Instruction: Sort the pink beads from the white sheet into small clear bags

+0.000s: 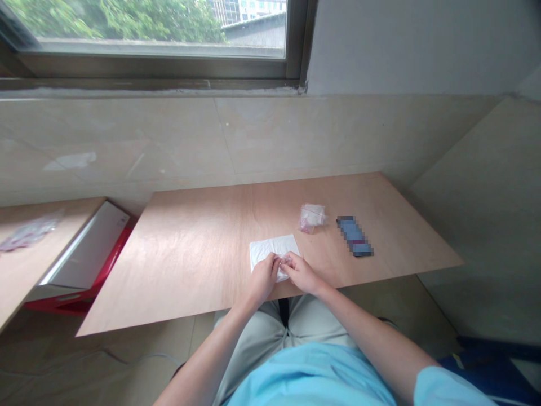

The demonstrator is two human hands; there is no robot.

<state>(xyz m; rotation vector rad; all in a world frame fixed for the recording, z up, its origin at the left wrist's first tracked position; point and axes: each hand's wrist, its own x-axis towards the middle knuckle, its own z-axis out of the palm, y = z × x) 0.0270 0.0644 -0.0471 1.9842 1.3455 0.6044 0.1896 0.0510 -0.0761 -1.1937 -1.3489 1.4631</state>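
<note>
Plywood table top (pixel 177 270), near edge, left to right: left hand (pixel 262 280) and right hand (pixel 301 273), both narrowly closed, fingertips meeting on a small translucent plastic piece (pixel 286 261), partly hidden, above a crinkled white sheet (pixel 266 252) of unclear material. Further right, toward the far edge: bunched clear plastic bag (pixel 311 217); pixelated blue rectangular object (pixel 354 235).
</note>
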